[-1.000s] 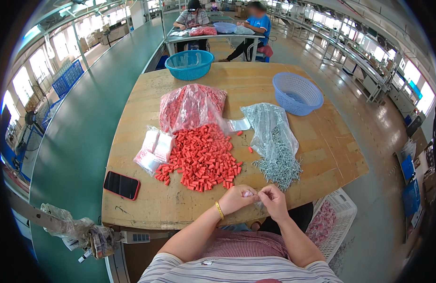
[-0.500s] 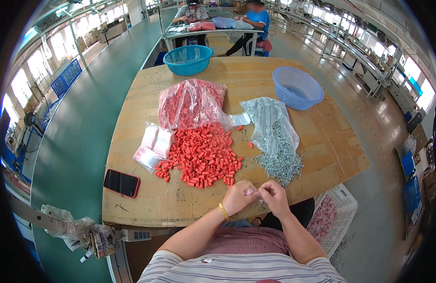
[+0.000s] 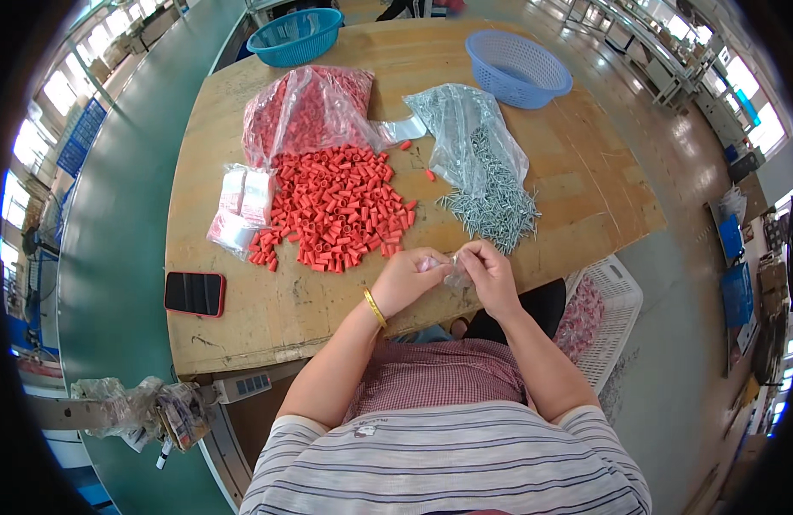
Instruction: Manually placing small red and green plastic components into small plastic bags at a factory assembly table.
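Close to the table's front edge, a small clear plastic bag (image 3: 456, 277) is pinched between my two hands. My left hand (image 3: 402, 281), with a gold bracelet at the wrist, is closed round its left side; something pale pink shows among the fingers. Thumb and fingertips of my right hand (image 3: 493, 276) grip the other side. Just beyond my left hand spreads a pile of red plastic caps (image 3: 336, 210), spilling from a large clear bag (image 3: 306, 112). A heap of silvery screws (image 3: 499, 215) lies beyond my right hand, partly inside another clear bag (image 3: 457, 129).
Packs of small flat bags (image 3: 245, 202) lie left of the caps, with a phone (image 3: 194, 294) nearer the left edge. A teal basket (image 3: 295, 39) and a lilac basket (image 3: 518, 70) stand at the back. Below the table's right front is a white crate (image 3: 615, 326) of filled bags.
The view has tilted down, so the table sits higher in the picture. My hands have drawn slightly apart, and more of the small clear bag shows between them.
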Motion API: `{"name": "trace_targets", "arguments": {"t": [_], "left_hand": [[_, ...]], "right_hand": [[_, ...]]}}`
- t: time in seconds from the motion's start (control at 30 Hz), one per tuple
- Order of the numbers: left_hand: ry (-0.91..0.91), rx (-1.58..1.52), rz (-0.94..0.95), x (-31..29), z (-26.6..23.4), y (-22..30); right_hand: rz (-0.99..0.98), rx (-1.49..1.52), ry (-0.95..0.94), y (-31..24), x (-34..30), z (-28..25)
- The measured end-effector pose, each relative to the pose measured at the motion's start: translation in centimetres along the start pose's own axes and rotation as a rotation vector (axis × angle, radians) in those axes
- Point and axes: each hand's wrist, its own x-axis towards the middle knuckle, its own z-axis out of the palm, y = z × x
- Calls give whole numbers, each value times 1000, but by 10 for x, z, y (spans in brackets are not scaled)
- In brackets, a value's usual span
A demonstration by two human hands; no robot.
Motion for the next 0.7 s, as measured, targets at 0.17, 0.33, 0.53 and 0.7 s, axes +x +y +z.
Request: {"name": "trace_targets", "arguments": {"t": [0.17, 0.33, 0.53, 0.7], "left_hand": [[170, 103, 124, -4, 13, -9], [324, 343, 269, -6, 22, -12], [314, 309, 302, -5, 21, -7], [331, 321, 248, -6, 19, -8]], "right_hand": [[-466, -402, 355, 0, -1, 4], [-384, -554, 223, -16, -13, 11], [-348, -576, 195, -10, -9, 13], [-427, -618, 159, -8, -11, 11]]}}
